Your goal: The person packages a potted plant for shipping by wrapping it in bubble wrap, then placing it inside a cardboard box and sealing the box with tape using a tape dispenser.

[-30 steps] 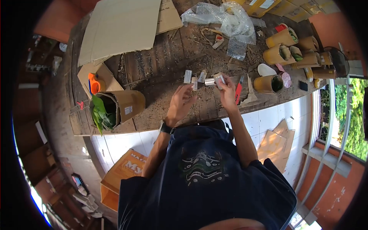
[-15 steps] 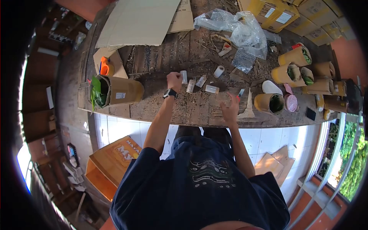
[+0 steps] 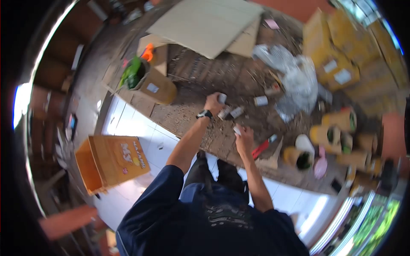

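Note:
My left hand (image 3: 212,103), with a watch on the wrist, is closed round a small whitish roll (image 3: 222,98) at the middle of the wooden table. Two more small rolls, a brownish one (image 3: 224,112) and a pale one (image 3: 236,112), lie just right of that hand. Nearer the front edge, my right hand (image 3: 245,139) grips a white roll (image 3: 237,129) between thumb and fingers. Beside it on the right lies a red-handled cutter (image 3: 261,149). Another white roll (image 3: 260,100) lies farther back. Motion blur hides any print on the rolls.
Cardboard sheets (image 3: 205,25) and bubble wrap (image 3: 299,81) cover the back. A cardboard tube with leaves (image 3: 158,87) lies left; several similar tubes (image 3: 326,136) stand right, near a pink object (image 3: 320,164). Boxes (image 3: 331,51) are stacked behind. An open carton (image 3: 113,160) sits on the floor.
My head view has turned, so the table appears tilted. My right hand has moved from beside the red cutter onto a white roll and taken hold of it. My left hand stays at its roll.

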Demonstrator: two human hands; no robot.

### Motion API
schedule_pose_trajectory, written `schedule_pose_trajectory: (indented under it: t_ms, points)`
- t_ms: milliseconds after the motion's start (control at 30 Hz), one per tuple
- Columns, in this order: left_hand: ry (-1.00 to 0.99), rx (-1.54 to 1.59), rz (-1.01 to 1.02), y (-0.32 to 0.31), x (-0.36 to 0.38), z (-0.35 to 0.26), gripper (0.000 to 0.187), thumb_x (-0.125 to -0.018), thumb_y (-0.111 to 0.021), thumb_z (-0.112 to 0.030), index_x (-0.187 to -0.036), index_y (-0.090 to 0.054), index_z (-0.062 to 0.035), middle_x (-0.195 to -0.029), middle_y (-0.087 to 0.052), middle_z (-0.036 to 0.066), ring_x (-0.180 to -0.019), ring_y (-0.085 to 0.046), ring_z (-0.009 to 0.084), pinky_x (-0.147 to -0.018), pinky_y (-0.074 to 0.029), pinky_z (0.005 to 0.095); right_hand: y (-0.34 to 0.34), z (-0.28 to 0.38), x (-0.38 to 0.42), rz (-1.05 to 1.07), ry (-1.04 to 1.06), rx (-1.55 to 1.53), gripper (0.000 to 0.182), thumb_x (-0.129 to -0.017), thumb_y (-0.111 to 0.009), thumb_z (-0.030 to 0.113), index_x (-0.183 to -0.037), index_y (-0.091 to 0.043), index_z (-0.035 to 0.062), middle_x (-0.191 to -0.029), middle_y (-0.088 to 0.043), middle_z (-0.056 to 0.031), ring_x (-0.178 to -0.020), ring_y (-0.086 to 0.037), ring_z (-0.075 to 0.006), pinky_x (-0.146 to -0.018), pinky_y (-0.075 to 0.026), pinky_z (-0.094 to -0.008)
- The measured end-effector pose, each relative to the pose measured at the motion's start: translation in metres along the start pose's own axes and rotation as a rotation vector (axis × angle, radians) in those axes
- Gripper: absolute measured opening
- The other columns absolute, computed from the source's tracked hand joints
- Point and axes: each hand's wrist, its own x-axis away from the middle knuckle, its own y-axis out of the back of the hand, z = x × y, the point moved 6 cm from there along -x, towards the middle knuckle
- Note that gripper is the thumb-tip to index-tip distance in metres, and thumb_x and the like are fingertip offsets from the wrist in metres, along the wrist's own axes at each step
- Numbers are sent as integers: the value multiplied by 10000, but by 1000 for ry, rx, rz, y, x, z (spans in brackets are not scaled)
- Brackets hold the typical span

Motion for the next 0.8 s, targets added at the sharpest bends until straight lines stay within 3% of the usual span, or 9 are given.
schedule_pose_trajectory:
  t_ms: [100, 167, 267, 300, 333, 433, 600, 700, 800]
  points:
    - [-50, -8, -300, 21, 14, 5, 503, -665, -806, -178, -1112, -671, 8, -955, -709, 194, -868, -693, 293, -789, -546, 379, 29, -22, -15, -216, 69, 145, 463, -864, -714, 239, -1301, -609, 126, -1247, -568, -138, -1165, -508, -356, -972, -436, -440]
    - [56, 141, -161, 47, 48, -11, 492, -711, -810, -196, -1131, -671, 19, -964, -715, 160, -862, -688, 219, -798, -550, 359, 78, 4, -26, -498, 104, 304, 469, -906, -688, 285, -1327, -589, 104, -1265, -581, -146, -1203, -495, -378, -1000, -421, -445]
    - [21, 420, -58, 77, 128, -45, 385, -758, -803, -174, -1073, -699, 22, -909, -721, 115, -793, -671, 128, -721, -549, 330, 72, 8, -42, -308, 101, -195, 517, -939, -655, 348, -1361, -552, 68, -1321, -569, -160, -1294, -441, -359, -1070, -366, -451]
    - [-6, 366, -70, 84, 157, -52, 374, -752, -818, -168, -1055, -704, 20, -905, -723, 109, -793, -670, 129, -709, -545, 323, 60, 29, -42, 166, 22, -528, 565, -927, -675, 351, -1371, -529, 35, -1356, -546, -159, -1312, -446, -318, -1092, -353, -446]
    - [-29, 315, -78, 85, 188, -54, 364, -745, -832, -162, -1036, -709, 17, -901, -726, 103, -792, -670, 129, -697, -541, 316, 45, 54, -29, 427, 75, -771, 552, -928, -674, 349, -1355, -537, 28, -1344, -555, -148, -1282, -483, -287, -1070, -381, -419]
    - [112, 396, -75, 77, 271, -33, 301, -773, -836, -163, -988, -725, 18, -899, -731, 79, -795, -657, 115, -706, -540, 299, 1, 127, 51, 977, -132, -1328, 506, -937, -667, 321, -1311, -540, 3, -1323, -571, -107, -1209, -558, -221, -1013, -442, -346]
    - [485, 730, -267, 112, 347, -2, 163, -856, -750, -84, -957, -726, 41, -826, -718, 70, -769, -663, 121, -702, -569, 299, -46, 201, 114, 1209, -427, -1595, 535, -982, -605, 303, -1406, -450, 17, -1225, -610, -110, -1125, -581, -180, -975, -450, -302]
    - [463, 753, -387, 141, 360, 18, 151, -897, -706, -79, -977, -715, 49, -820, -710, 80, -736, -665, 124, -666, -573, 289, -56, 239, 113, 1373, -426, -1528, 548, -993, -588, 313, -1428, -436, 18, -1197, -615, -86, -1097, -574, -136, -947, -453, -278]
    - [387, 708, -486, 173, 353, 33, 152, -912, -690, -94, -962, -713, 48, -812, -704, 76, -715, -664, 126, -651, -570, 286, -88, 264, 89, 1418, -198, -1393, 586, -990, -584, 310, -1462, -400, 16, -1249, -601, -105, -1102, -596, -162, -940, -497, -301]
